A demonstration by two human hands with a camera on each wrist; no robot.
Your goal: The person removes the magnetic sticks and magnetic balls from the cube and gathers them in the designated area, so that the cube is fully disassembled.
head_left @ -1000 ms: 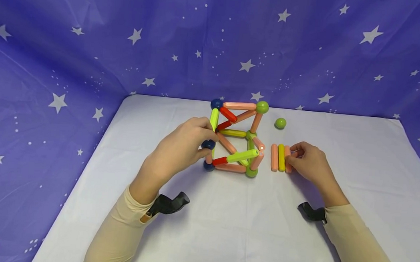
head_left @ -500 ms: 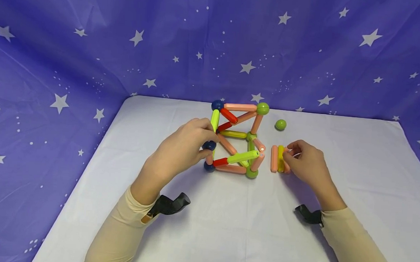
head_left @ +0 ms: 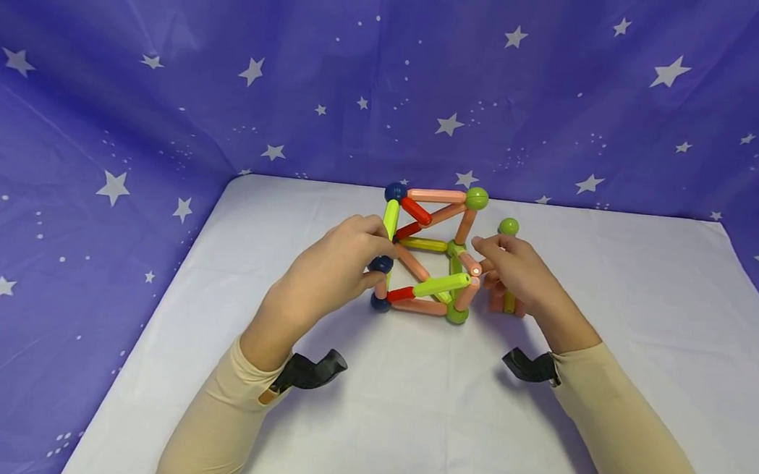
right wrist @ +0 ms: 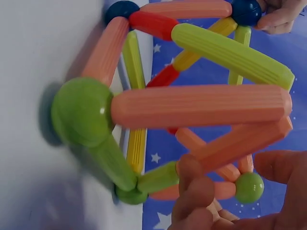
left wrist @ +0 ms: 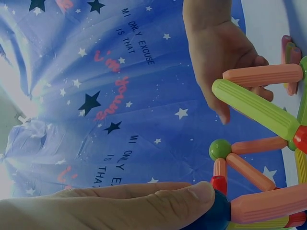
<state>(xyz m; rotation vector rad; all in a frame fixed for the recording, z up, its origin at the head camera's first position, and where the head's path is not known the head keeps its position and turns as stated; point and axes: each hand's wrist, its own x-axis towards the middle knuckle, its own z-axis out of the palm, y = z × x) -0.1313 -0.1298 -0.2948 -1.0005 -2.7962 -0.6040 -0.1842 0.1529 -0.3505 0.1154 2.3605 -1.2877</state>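
A frame of coloured magnetic sticks and balls stands on the white cloth. My left hand (head_left: 332,270) pinches a dark blue ball (head_left: 383,264) at its upper left side, with the thumb (left wrist: 201,192) on that ball in the left wrist view. My right hand (head_left: 523,278) is at the frame's right side, beside two pink sticks whose free ends meet, one of them the leaning pink stick (right wrist: 240,146). Its thumb and fingers are apart, with nothing seen held between them; whether a finger touches the stick, I cannot tell. A lime stick (head_left: 440,285) slants toward those ends.
Under the right hand lie loose pink and yellow sticks (head_left: 509,304), partly hidden. A loose green ball (head_left: 508,226) sits behind them. A purple star-patterned cloth (head_left: 338,68) rises at the back and sides of the white surface (head_left: 395,412).
My right hand has left the loose sticks and moved left to the frame's right side, its thumb and fingers spreading. The left hand stays on the blue ball.
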